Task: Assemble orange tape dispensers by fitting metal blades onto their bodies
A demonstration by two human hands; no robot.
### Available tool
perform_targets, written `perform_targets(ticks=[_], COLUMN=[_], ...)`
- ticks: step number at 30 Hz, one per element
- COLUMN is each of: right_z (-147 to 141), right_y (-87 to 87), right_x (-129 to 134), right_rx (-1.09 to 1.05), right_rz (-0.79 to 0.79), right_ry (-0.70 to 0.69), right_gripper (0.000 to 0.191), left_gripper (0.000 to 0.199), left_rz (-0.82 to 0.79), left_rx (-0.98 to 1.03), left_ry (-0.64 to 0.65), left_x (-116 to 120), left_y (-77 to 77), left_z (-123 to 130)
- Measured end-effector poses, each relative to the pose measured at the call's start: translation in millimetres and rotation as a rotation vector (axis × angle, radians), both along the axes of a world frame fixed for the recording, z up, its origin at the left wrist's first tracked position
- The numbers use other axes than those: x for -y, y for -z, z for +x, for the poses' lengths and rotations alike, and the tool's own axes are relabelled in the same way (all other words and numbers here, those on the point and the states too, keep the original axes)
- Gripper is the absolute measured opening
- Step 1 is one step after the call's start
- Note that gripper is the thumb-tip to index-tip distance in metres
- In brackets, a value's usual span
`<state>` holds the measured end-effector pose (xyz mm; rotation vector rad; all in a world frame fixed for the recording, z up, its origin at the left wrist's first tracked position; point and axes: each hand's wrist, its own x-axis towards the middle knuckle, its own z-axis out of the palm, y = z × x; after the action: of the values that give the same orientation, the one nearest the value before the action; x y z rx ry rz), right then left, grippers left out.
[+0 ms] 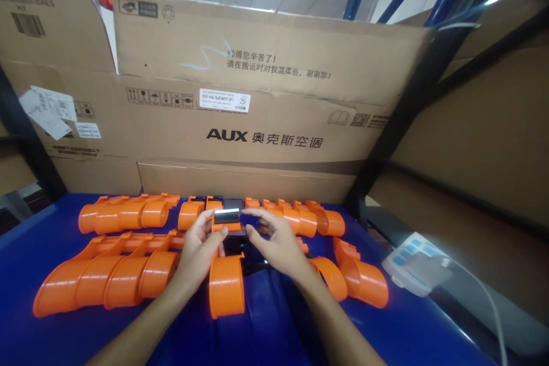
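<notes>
toothed orange-and-black part [226,219] — centre of frame, gripped by fingers of left hand [198,246], right hand [277,241] beside it — thumb and forefinger parted, contact unclear, ring-ended orange pieces [122,281] lower left

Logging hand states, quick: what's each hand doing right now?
Left hand: closed on an orange piece with a toothed edge.
Right hand: open beside that piece; contact can't be told.

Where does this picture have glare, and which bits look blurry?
In the head view, glossy highlights streak the orange parts and glare whitens the far edge of the white device; also in the head view, the cardboard's large print is crisp mid-frame, but print at upper left is smeared.
</notes>
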<state>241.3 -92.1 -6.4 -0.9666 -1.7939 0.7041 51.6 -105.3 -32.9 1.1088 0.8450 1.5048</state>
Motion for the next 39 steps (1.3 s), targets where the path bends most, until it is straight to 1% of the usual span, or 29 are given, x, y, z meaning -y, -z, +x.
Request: perform_targets(ticks=[4,6,8,10,14,16,19,21,24,27,31,39], right_z=[-2,-2,-2,-2,-3,-4,-7,-9,-11,-11,-8,-8], right_y=[2.3,0.6,-1.9,-3.9,-2.0,0.9,3.1,2.4,0.0,-1.0,0.3,4.6], right_x=[-4,-5,-4,-2,6,9,13,16,21,24,23,21], right_rx=[-0.185,-0.251,-0.253,-0.223,-0.247,-0.248,-0.165,-0.049,0.121,0.211,0.268,0.272], right_rz=[-0.04,-0.019,0.028,0.042,-0.058,-0.094,-0.054,0.015,0.122,0.193,0.236,0.321], right_ry=[0.002,0.047,0.098,0.11,0.086,0.079,0.072,0.079,0.124,0.15,0.12,0.076], right_gripper=[0.025,0.026,0.024,0.023,0.029,0.027,0.017,0.01,0.003,0.005,0.01,0.013], left_gripper=[0.042,0.04,0.039,0.039,0.039,0.036,0.036,0.036,0.037,0.036,0.036,0.035], left_rz=[0.016,0.026,0.03,0.025,0.011,0.014,0.026,0.035,0.042,0.054,0.072,0.079], left_rx=[-0.026,-0.034,-0.044,-0.053,-0.061,-0.073,-0.079,-0.081,-0.092,-0.098,-0.098,-0.085], left_ry=[-0.006,-0.004,0.001,0.001,0.007,0.021,0.013,0.002,0.005,0.012,0.014,0.03], left_x=[-2,-1,0,2,5,5,4,4,3,3,4,5], left_y=[2.7,3.1,2.3,0.6,-2.1,-2.4,-2.1,-1.6,-0.3,1.6,3.3,2.4], left_z=[-1,-1,-1,0,1,2,1,1,0,1,2,1])
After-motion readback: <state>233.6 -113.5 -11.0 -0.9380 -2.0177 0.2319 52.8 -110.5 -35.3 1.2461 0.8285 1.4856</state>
